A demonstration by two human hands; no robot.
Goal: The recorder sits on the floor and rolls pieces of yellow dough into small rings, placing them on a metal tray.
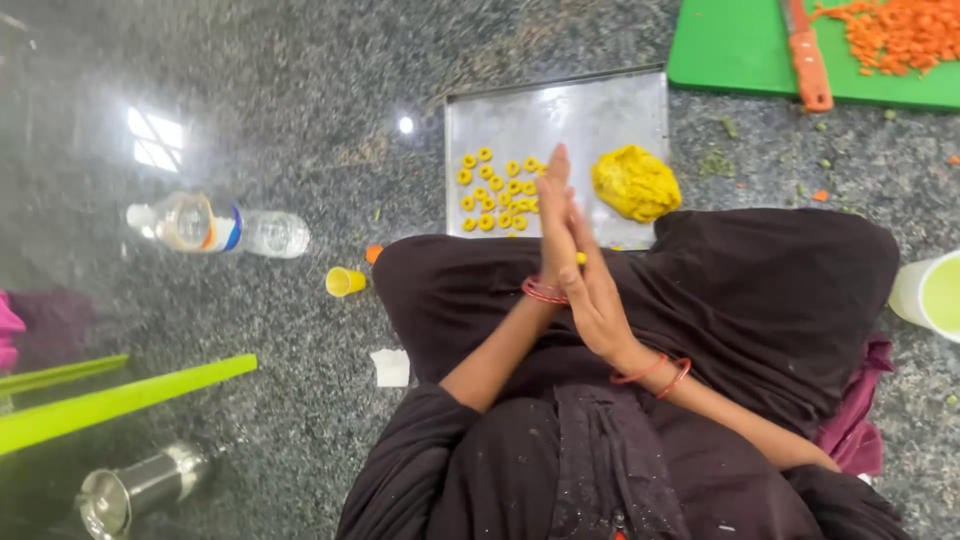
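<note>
My left hand and my right hand are pressed flat together, palm to palm, above my lap in black cloth. A small bit of yellow dough peeks out between the palms. Both wrists carry red bangles. Just beyond the fingertips lies a steel tray on the speckled floor. Several small yellow dough rings sit on its left half, and a lump of yellow dough rests on its right side.
A green cutting board at the top right carries an orange-handled knife and chopped carrot. A plastic bottle lies at left, near a yellow cap. A steel tumbler, green bars and a pale cup are nearby.
</note>
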